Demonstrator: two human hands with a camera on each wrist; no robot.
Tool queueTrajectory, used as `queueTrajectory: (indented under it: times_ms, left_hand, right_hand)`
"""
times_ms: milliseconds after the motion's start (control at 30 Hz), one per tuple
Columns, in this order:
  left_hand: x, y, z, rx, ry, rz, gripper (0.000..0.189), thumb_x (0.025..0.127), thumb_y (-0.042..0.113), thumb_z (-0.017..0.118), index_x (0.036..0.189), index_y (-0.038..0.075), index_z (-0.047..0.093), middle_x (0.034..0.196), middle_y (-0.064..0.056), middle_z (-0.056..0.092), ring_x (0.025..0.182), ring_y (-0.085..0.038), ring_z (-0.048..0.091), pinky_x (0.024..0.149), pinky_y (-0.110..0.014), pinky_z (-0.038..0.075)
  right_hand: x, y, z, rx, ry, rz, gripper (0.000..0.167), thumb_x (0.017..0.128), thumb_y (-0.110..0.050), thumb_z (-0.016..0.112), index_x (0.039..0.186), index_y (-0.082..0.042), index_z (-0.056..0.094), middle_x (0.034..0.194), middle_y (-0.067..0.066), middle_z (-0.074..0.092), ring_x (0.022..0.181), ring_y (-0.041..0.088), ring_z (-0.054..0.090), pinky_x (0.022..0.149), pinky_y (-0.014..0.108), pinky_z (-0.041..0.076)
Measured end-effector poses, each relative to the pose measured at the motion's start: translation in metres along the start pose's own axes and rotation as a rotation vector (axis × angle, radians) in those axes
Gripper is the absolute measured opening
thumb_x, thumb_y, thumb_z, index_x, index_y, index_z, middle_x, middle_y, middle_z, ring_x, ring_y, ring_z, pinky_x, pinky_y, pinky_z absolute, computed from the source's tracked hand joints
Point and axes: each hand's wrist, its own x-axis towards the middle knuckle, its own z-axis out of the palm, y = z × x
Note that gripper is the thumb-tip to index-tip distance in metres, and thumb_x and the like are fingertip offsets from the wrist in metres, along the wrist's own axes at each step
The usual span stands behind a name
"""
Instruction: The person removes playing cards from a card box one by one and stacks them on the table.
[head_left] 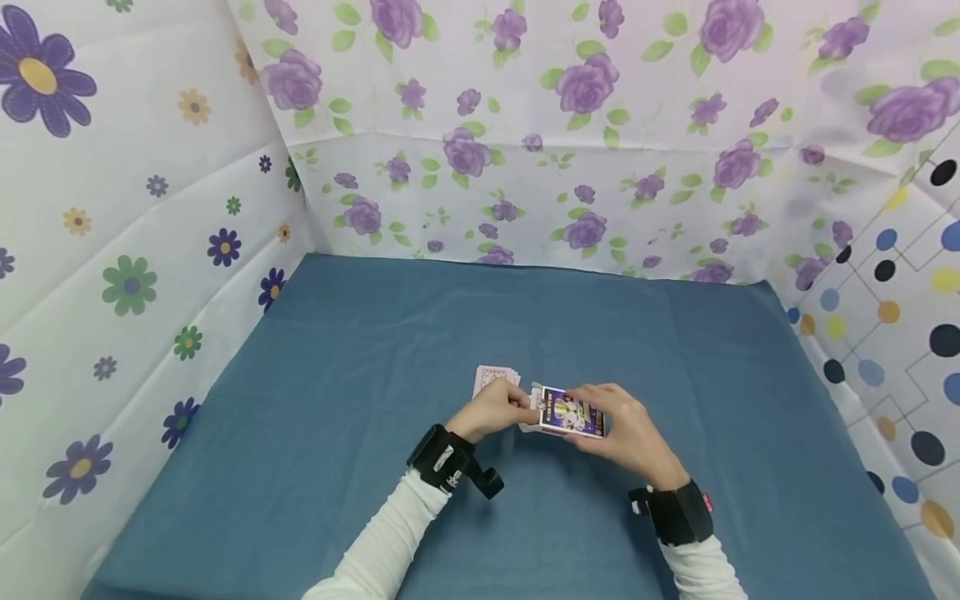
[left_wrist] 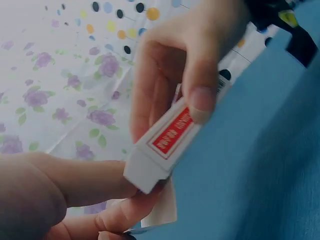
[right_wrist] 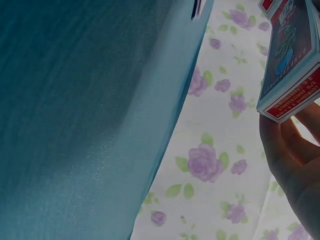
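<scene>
My right hand [head_left: 630, 429] grips a playing-card box [head_left: 572, 413], thumb on one narrow side and fingers on the other. The box has a dark purple printed face, and its white side carries a red label [left_wrist: 172, 132]. At the box's left end, where a white flap [left_wrist: 162, 207] sticks out, my left hand [head_left: 491, 410] pinches with thumb and forefinger; those fingertips are partly hidden by the box. Just behind the left hand, a stack of playing cards [head_left: 493, 377] with pink patterned backs lies on the cloth, partly covered by that hand.
A blue cloth [head_left: 360, 350] covers the table. Flower-printed sheets [head_left: 465, 200] stand along the back and left, and a dotted sheet [head_left: 900, 333] runs along the right. Each wrist wears a black strap with a camera mount [head_left: 487, 482].
</scene>
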Motion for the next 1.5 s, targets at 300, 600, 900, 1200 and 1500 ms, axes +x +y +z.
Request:
queueTrajectory:
  times_ms: [300, 600, 900, 1200, 1500]
  left_hand:
    - [-0.005, -0.009, -0.003, -0.066, -0.021, -0.029, 0.025, 0.088, 0.011, 0.068, 0.067, 0.000, 0.062, 0.059, 0.003, 0.048, 0.055, -0.012, 0.034, 0.055, -0.025, 0.028]
    - [-0.006, -0.015, -0.010, -0.103, -0.088, -0.032, 0.023, 0.090, 0.016, 0.068, 0.078, -0.004, 0.067, 0.066, 0.002, 0.052, 0.059, -0.011, 0.037, 0.057, -0.024, 0.030]
    - [-0.010, -0.020, -0.027, -0.150, -0.082, -0.057, 0.019, 0.092, 0.015, 0.065, 0.094, -0.002, 0.072, 0.066, -0.002, 0.050, 0.054, -0.010, 0.036, 0.055, -0.024, 0.031]
    - [-0.021, -0.021, -0.047, -0.250, -0.077, -0.050, 0.027, 0.097, 0.015, 0.057, 0.113, -0.005, 0.065, 0.099, -0.018, 0.072, 0.087, -0.029, 0.070, 0.072, -0.033, 0.051]
    - [-0.026, -0.021, -0.057, -0.448, 0.038, -0.059, 0.035, 0.100, 0.011, 0.051, 0.131, -0.005, 0.052, 0.099, -0.019, 0.071, 0.078, -0.010, 0.070, 0.074, -0.026, 0.054]
  right_hand:
    - [-0.002, -0.001, 0.006, 0.021, -0.017, 0.019, 0.056, 0.075, -0.028, 0.084, 0.126, -0.018, 0.064, 0.120, 0.006, 0.065, 0.108, 0.021, 0.059, 0.077, 0.036, 0.052]
    - [-0.002, -0.001, 0.008, 0.028, -0.035, 0.041, 0.054, 0.077, -0.031, 0.082, 0.126, -0.019, 0.064, 0.123, 0.004, 0.064, 0.111, 0.020, 0.058, 0.079, 0.038, 0.052]
    - [0.001, 0.000, 0.007, 0.021, -0.022, 0.032, 0.055, 0.077, -0.033, 0.082, 0.127, -0.019, 0.064, 0.123, 0.005, 0.065, 0.109, 0.021, 0.059, 0.078, 0.038, 0.052]
    - [0.002, 0.002, 0.007, -0.004, -0.005, 0.006, 0.056, 0.075, -0.031, 0.084, 0.126, -0.016, 0.065, 0.122, 0.009, 0.065, 0.111, 0.026, 0.059, 0.081, 0.043, 0.051]
    - [0.002, 0.003, 0.008, 0.002, -0.002, 0.015, 0.056, 0.074, -0.030, 0.085, 0.125, -0.016, 0.065, 0.121, 0.009, 0.066, 0.109, 0.025, 0.060, 0.078, 0.041, 0.051]
